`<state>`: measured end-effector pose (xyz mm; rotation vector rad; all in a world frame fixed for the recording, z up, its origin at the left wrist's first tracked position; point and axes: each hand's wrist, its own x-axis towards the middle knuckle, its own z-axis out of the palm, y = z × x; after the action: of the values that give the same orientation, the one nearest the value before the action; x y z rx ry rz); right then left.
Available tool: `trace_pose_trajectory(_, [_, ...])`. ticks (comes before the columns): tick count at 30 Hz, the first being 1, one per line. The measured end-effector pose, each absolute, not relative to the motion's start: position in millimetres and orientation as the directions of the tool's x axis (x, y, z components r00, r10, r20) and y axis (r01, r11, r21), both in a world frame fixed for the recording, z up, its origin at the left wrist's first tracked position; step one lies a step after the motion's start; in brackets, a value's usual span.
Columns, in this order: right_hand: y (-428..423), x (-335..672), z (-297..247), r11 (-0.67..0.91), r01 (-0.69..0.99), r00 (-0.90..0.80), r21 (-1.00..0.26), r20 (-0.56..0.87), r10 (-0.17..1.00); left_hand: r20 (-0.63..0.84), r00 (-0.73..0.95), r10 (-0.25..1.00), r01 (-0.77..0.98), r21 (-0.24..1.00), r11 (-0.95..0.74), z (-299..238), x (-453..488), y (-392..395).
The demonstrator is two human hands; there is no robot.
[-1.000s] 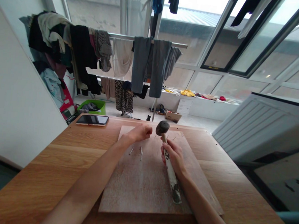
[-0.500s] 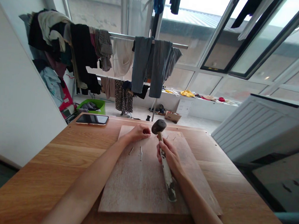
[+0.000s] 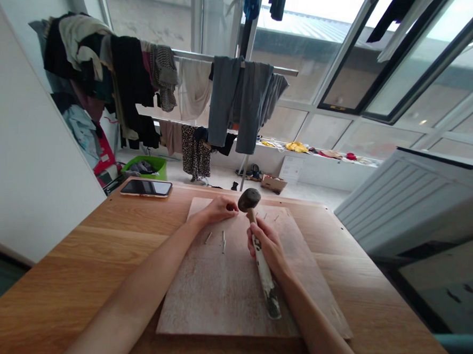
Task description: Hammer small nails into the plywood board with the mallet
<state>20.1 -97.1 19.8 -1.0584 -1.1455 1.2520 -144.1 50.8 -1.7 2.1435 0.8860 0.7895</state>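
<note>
Gripping a mallet (image 3: 268, 283) mid-handle in the right hand (image 3: 267, 247), fingers wrapped fully round the pale, paint-flecked wood. Dark head (image 3: 249, 199) poking out just beyond the knuckles, butt of the handle trailing back beside the wrist. Left hand (image 3: 217, 209) resting just left of that head, fingertips pinched together close to it; contents of the pinch too small to make out. Under both hands, a worn plywood board (image 3: 213, 296) lying on a wooden table (image 3: 108, 244). Between the hands and slightly nearer the body, two loose nails (image 3: 223, 241) flat on the board. Just past the right knuckles, a few upright nails (image 3: 276, 218) standing in the board. Well out beyond the left hand, toward the table's far left corner, a dark phone (image 3: 145, 188) lying flat. Farther off, laundry (image 3: 241, 102) draped over a drying rack (image 3: 285, 71).
</note>
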Motion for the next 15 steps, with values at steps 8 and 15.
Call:
trace_pose_trajectory(8, [-95.4, 20.2, 16.2, 0.04, -0.121, -0.04, -0.992, 0.045, 0.998, 0.284, 0.602, 0.747, 0.342, 0.753, -0.562, -3.8, -144.9, 54.0])
trace_pose_trajectory(15, [-99.3, 17.3, 24.5, 0.03, -0.083, -0.023, -0.996, 0.032, 0.999, 0.289, 0.61, 0.738, 0.334, 0.751, -0.57, -2.6, -145.7, 52.8])
